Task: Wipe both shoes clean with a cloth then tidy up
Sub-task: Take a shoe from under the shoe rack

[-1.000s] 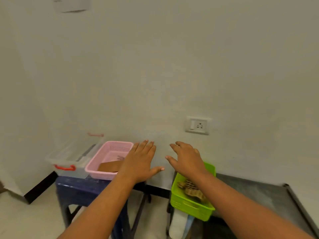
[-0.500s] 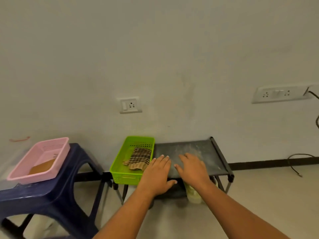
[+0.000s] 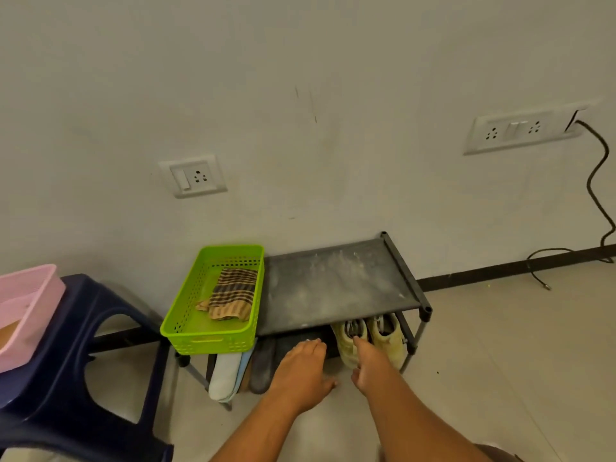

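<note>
1. Nearest me, the person's left hand (image 3: 301, 370) is in front of the shoe rack (image 3: 336, 288), low down at its bottom shelf. It is palm down with the fingers straight and together, and it grasps nothing.
2. The right hand (image 3: 368, 368) is just beside it, towards the rack's right end. One finger reaches the mouth of the inner pale shoe (image 3: 345, 348). The rest of the hand is foreshortened, so I cannot tell whether it has taken hold.
3. The outer pale shoe (image 3: 388, 338) stands beside the inner one, next to the rack's right-hand legs. Both sit on the bottom shelf with heels towards us.
4. At the left end of the same shelf are a dark slipper (image 3: 263, 365) and something white and pale blue (image 3: 225, 371).
5. The rack's dark top is smeared with whitish dust.
6. A green basket (image 3: 186, 308) sits on the left end of the top, and the striped cloth (image 3: 233, 291) lies crumpled inside it.
7. Left of the rack stands a dark blue stool (image 3: 100, 328) with a pink basket (image 3: 33, 301) on it.
8. On the wall behind the rack are a single socket (image 3: 195, 176) above the green basket and a double socket (image 3: 520, 130) up to the right, with a black cable (image 3: 596, 181) trailing from it to the floor.
</note>
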